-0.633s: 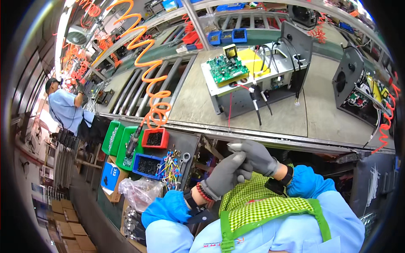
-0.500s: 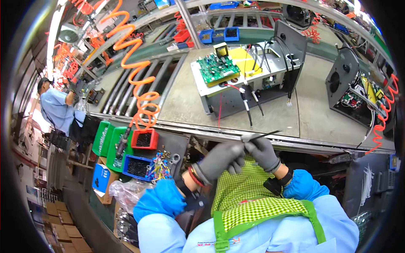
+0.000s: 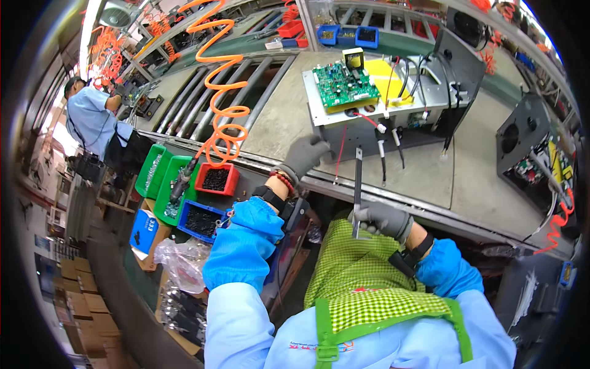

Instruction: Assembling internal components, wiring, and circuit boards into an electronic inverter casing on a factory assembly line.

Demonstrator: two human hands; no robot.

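Observation:
My gloved right hand grips a dark flat metal bar with a short bent lower end and a hole near its top. The bar stands roughly upright in front of the workpiece. My gloved left hand is at the workpiece's near left corner, its fingers curled together; what they hold, if anything, is hidden. The workpiece is a grey metal chassis with a tall dark end panel. On it sit a green circuit board and a yellow sheet. Black cables and a thin red wire hang down its front.
Left of me are a red bin of black screws, a blue bin and green bins. An orange coiled hose hangs above a powered driver. Rollers lie beyond. Another chassis stands right. A co-worker is far left.
My hands have come apart: the left reached forward to the chassis, the right stayed near my lap with the bar, now turned upright. The view has shifted, moving the bench scene rightward.

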